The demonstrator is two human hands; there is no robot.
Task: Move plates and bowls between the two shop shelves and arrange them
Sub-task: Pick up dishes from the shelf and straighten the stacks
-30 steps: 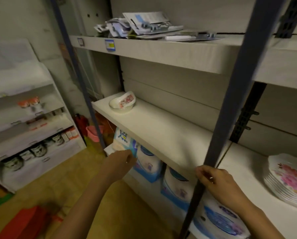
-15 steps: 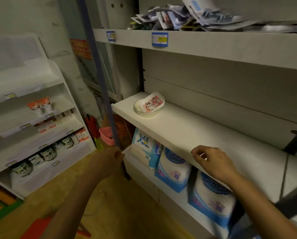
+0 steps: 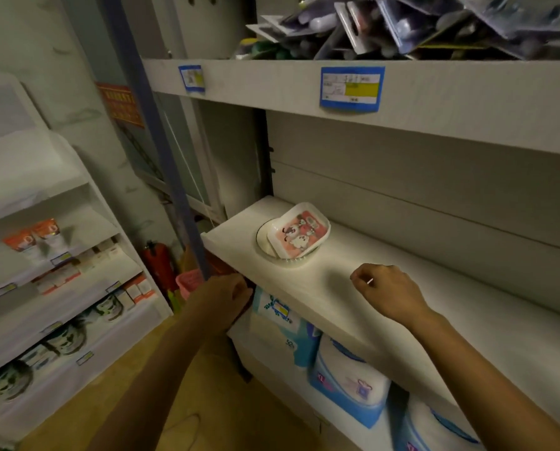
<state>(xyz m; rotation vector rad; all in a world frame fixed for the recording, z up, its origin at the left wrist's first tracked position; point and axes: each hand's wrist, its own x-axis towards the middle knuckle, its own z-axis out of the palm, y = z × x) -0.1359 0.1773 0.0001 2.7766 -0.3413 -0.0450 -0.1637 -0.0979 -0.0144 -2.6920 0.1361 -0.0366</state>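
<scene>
A small rectangular plate (image 3: 300, 231) with a pink cartoon print lies tilted inside a white round bowl (image 3: 265, 247) at the left end of the white middle shelf (image 3: 334, 297). My right hand (image 3: 391, 292) hovers over that shelf to the right of the bowl, with its fingers loosely curled and holding nothing. My left hand (image 3: 221, 299) is lower, in front of the shelf's left corner beside the blue post (image 3: 161, 151). Its fingers are loosely curled and it is empty too. Neither hand touches the bowl or the plate.
Several blue and white packs (image 3: 350, 379) stand on the shelf below. Packaged goods (image 3: 402, 24) pile on the upper shelf, which has blue price tags (image 3: 352, 87). A white display rack (image 3: 60, 288) stands at left, with a red extinguisher (image 3: 158, 268) and pink basket (image 3: 189, 283) between.
The view has swung left and closer to the bowl, and the flowered plate stack at right has left the view. My right hand has come off the blue post and moved over the shelf.
</scene>
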